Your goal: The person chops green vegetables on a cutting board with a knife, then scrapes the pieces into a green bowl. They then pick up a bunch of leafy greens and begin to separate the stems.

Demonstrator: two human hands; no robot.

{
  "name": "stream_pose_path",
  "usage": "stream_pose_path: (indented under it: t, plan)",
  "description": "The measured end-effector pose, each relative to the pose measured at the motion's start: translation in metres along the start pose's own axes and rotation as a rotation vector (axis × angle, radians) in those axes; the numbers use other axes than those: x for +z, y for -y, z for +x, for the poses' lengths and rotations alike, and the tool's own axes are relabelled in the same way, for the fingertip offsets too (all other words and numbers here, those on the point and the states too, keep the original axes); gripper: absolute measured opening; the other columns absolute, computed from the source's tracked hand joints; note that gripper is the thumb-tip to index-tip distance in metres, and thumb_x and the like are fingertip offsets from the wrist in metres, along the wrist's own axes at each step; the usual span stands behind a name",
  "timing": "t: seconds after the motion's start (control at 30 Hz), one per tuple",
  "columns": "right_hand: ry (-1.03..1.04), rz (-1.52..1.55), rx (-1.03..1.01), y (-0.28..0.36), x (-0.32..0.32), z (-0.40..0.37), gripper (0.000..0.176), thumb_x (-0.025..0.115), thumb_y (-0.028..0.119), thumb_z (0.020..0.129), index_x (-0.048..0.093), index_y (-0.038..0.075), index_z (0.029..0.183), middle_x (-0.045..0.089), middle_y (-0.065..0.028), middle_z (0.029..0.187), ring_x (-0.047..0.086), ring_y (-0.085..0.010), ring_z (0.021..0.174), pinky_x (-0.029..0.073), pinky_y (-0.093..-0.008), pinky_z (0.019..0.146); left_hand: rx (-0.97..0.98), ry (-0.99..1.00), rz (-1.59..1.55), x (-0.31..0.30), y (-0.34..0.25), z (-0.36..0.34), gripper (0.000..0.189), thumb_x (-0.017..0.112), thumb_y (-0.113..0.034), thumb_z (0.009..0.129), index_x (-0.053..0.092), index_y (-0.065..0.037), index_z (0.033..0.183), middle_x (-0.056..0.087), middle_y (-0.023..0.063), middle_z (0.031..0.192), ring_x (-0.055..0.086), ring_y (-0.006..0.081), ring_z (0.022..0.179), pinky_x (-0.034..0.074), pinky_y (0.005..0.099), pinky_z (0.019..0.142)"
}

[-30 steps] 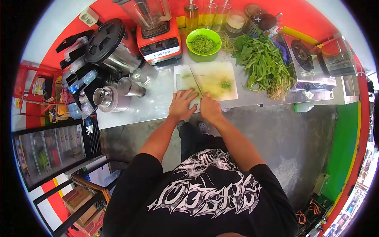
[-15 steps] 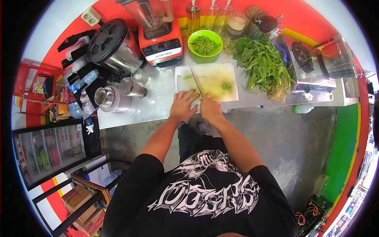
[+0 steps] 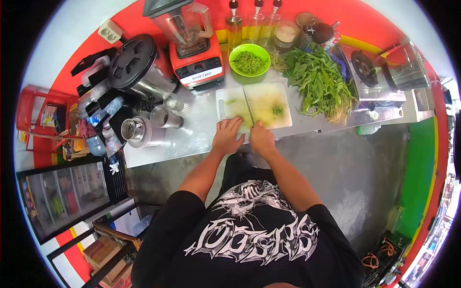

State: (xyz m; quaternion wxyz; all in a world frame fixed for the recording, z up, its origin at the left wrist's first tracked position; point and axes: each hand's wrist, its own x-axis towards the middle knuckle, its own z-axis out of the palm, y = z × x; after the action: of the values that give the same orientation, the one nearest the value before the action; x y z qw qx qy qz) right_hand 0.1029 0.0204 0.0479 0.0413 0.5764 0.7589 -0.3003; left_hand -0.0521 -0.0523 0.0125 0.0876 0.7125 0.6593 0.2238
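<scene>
A white cutting board [image 3: 282, 96] lies on the metal counter, stained green. My right hand [image 3: 262, 138] is wrapped round the handle of a knife [image 3: 248, 103], whose blade points away from me across the board. My left hand [image 3: 228, 136] rests at the board's near left edge, fingers apart, holding nothing that shows. Right of the blade sits a small heap of chopped greens [image 3: 278, 110], and a few bits lie to its left. Behind the board stands a bright green bowl [image 3: 249, 60] filled with chopped greens. Leafy green stems with roots [image 3: 319, 84] are piled to the right.
A red blender [image 3: 198, 67], a large metal pot with black lid [image 3: 132, 60] and metal cups [image 3: 165, 117] stand at the left. Oil bottles [image 3: 234, 29] line the wall. At the right is a gas stove [image 3: 379, 93]. The counter's front edge runs just before me.
The view has shifted, so the counter appears slightly lower. The knife blade now lies farther right on the board and more upright in view. Both hands have stayed near the board's front edge.
</scene>
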Motion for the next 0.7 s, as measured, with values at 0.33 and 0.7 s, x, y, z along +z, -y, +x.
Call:
stream_pose_path:
  t: [0.33,0.7]
  plan:
    - [0.058,-0.079,-0.013,-0.011,-0.003,-0.006,0.037,0.051,0.04,0.101,0.051,0.004,0.112,0.07,-0.029,0.096,0.068,-0.0487,0.091,0.053,-0.0574,0.081,-0.079,-0.044,-0.075,0.002,0.009,0.0,0.059,0.074,-0.035,0.08,0.053,-0.005,0.126,0.049,0.0149,0.131,0.045,0.0355,0.123,0.029,0.0516,0.106]
    - [-0.095,-0.14,0.186,-0.04,-0.056,-0.005,0.037,0.051,0.038,0.102,0.053,0.004,0.116,0.07,-0.0259,0.104,0.07,-0.0444,0.095,0.055,-0.0553,0.081,-0.061,0.037,-0.093,0.0,0.01,0.003,0.05,0.07,-0.034,0.083,0.055,-0.007,0.121,0.051,0.0117,0.121,0.047,0.0331,0.115,0.031,0.0521,0.102]
